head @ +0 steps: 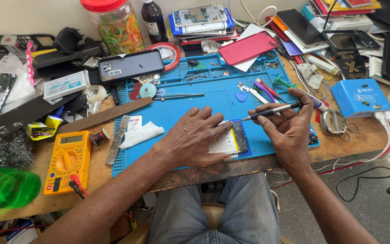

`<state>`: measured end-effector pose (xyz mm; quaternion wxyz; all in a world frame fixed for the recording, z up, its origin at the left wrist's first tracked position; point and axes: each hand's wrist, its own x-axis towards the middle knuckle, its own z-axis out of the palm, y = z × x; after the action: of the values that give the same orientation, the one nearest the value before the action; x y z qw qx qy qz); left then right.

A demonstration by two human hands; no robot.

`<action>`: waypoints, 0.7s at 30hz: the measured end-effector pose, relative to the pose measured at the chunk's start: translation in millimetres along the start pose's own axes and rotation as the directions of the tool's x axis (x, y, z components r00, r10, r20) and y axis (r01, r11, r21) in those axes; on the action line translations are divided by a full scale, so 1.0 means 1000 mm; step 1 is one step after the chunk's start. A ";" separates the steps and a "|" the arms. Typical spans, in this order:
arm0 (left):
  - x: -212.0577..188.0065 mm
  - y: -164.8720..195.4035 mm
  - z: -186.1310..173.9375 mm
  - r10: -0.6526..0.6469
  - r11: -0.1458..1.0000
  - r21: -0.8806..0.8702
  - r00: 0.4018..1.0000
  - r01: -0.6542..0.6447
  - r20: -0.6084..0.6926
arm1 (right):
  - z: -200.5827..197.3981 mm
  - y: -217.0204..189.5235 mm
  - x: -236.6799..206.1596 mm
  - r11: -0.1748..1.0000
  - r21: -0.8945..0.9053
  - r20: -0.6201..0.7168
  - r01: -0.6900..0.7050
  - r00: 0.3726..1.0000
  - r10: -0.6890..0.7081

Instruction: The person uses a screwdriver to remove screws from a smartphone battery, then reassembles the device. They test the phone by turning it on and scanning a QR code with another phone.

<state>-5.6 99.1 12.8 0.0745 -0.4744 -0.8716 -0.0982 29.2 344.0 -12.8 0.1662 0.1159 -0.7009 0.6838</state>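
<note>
Right hand [287,129] pinches slim metal screwdriver [271,110]; shaft runs left-right, tip pointing left. Left hand [195,135] flat, pressing opened phone [233,140] onto blue rubbery mat [181,113]; phone's long axis runs toward the person. Yellow boxy multimeter [67,160] sits far left.

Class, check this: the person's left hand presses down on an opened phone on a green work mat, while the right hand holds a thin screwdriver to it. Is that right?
Not quite: the mat is blue, not green, as the head view shows. The rest holds: the left hand presses on the opened phone while the right hand holds the thin screwdriver to it.
</note>
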 end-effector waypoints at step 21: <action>-0.002 -0.003 0.005 0.010 1.000 -0.024 0.993 -0.013 -0.118 | 0.002 0.002 0.002 0.999 -0.042 0.031 -0.017 0.999 0.019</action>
<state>-7.4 96.5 6.9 0.1206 -0.4735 -0.8618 -0.1364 26.0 342.3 -13.7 0.1512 0.1169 -0.7186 0.6687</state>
